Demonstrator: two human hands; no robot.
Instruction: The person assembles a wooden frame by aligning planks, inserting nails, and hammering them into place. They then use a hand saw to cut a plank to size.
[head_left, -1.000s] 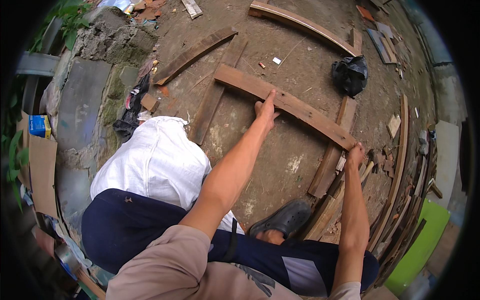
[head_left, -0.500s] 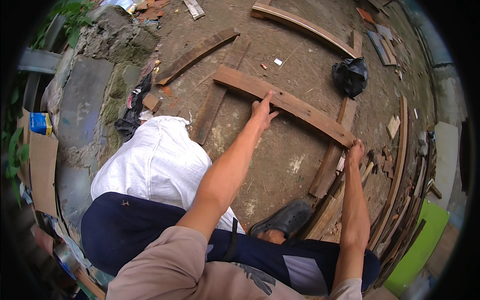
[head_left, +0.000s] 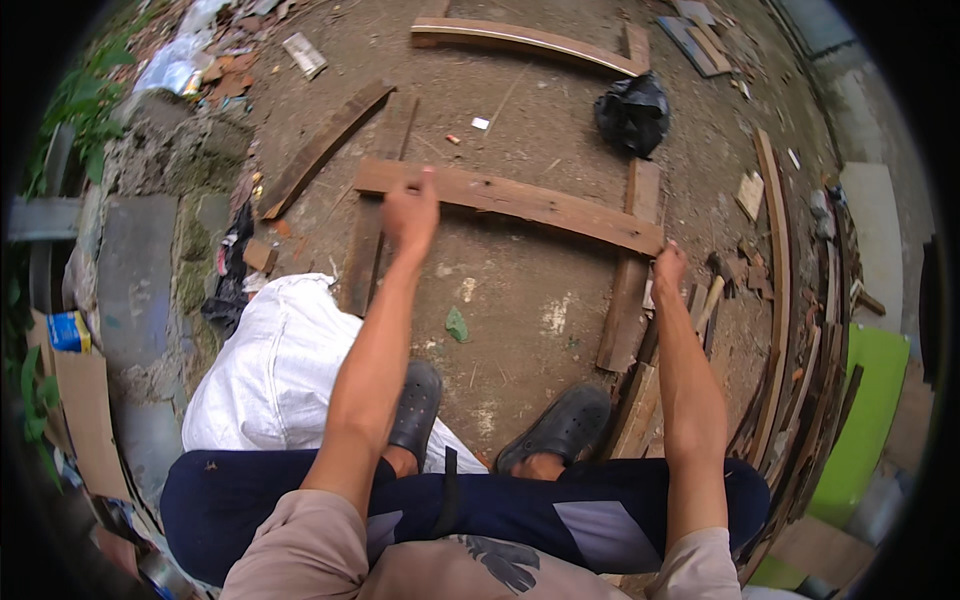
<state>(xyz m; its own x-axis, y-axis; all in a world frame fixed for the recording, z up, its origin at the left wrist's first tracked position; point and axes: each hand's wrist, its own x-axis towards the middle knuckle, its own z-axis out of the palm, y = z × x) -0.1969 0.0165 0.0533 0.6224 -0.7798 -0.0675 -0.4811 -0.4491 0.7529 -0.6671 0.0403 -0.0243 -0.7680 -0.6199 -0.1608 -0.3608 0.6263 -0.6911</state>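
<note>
A brown wooden plank (head_left: 540, 203) lies crosswise over two other boards, a left board (head_left: 362, 262) and a right board (head_left: 628, 308). Close to the plank's left end, my left hand (head_left: 408, 218) is closed at its near edge, one digit pointing up across the top face. The fingers of that hand are partly hidden. At the opposite end, my right hand (head_left: 670, 266) pinches the plank's corner. Just right of it lies a hammer (head_left: 712, 300) with a light wooden handle, among wood scraps.
A white sack (head_left: 275, 370) sits by my left leg, beside a broken block wall (head_left: 150, 280). Beyond the plank are a black plastic bag (head_left: 632, 112) and a wooden frame piece (head_left: 530, 38). Long timber strips (head_left: 775, 300) line the right side, next to a green panel (head_left: 865, 410).
My left hand has slid left along the plank, toward its left end, and its fingers have drawn in. My right hand stays at the right end. The view has shifted; my left shoe now shows.
</note>
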